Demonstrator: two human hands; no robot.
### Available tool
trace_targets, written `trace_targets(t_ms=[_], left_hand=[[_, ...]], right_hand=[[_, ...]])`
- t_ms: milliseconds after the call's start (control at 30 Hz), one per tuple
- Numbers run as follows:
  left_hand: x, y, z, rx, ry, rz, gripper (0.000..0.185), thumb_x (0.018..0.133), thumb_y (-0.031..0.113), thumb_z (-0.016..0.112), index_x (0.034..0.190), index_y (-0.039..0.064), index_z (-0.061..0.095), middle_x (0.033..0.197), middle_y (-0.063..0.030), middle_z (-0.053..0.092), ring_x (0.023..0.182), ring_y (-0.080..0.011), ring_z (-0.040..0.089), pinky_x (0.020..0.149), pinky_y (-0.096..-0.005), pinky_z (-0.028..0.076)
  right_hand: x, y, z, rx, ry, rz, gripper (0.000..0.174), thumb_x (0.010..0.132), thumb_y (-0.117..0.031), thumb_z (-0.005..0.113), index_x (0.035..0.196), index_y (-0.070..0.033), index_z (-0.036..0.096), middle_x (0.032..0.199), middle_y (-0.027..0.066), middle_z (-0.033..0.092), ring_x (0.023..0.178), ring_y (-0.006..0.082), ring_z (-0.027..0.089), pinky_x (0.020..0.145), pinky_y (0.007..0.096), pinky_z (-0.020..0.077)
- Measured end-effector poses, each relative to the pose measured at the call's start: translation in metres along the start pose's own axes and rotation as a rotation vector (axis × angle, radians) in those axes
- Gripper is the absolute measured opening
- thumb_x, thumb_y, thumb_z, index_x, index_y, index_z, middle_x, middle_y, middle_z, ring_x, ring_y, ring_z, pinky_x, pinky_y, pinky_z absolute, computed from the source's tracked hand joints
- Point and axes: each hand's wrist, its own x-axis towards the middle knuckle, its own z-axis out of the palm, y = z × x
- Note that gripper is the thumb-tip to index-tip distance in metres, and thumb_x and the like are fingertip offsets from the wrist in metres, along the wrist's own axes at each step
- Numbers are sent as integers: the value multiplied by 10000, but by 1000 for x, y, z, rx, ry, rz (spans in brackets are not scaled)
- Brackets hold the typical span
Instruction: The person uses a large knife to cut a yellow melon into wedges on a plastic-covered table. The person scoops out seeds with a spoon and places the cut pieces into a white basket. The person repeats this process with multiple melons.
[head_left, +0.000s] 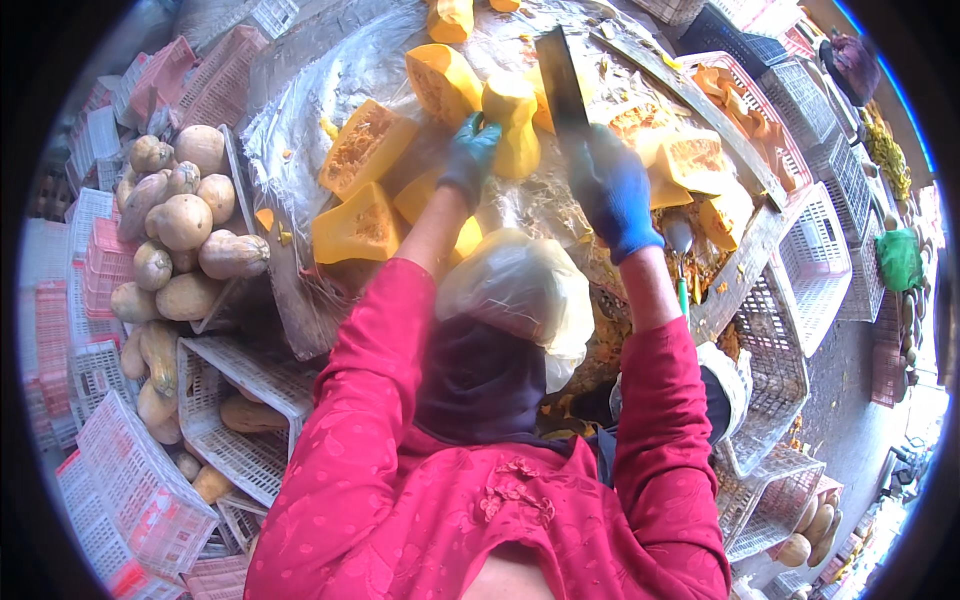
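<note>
A peeled yellow squash (516, 139) lies on the plastic-covered table (296, 112) before me. My left hand (471, 154), in a dark green-blue glove, grips its left side with the fingertips. My right hand (611, 187) wears a blue glove and is closed around the handle of a cleaver (562, 79). The broad dark blade points away from me, just right of the squash. Cut squash pieces with stringy orange insides surround my hands: one chunk (444, 84) behind the left fingers, another chunk (367, 146) farther left, and a seeded piece (694, 157) at the right.
A metal spoon (678, 234) with a green handle lies right of my right wrist. Whole squashes (184, 221) are heaped at the left beside plastic crates (232, 405). A red crate (757, 112) holds orange pieces beyond the table's wooden edge (697, 120). A person (851, 67) is at the far right.
</note>
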Motion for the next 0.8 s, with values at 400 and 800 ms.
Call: trace_targets(t_ms=[400,800], left_hand=[[2,45,-16,275,203,420,413,977,244,605,1350,75,548,878,-43,653,795,-154,599,763,-270,499],[94,141,0,1358,-240,867,409,952,434,517,1170,135,690,1159,-169,692,1101,-346,645,948,-441,494]], right_hand=[[47,-35,19,-268,-237,40,338,935,-305,498,1051,-34,663,993,254,702,950,439,676,862,516,527],[71,-64,-9,-217,-496,106,431,910,-314,519,1087,54,658,1019,301,674,986,443,665,856,465,515]])
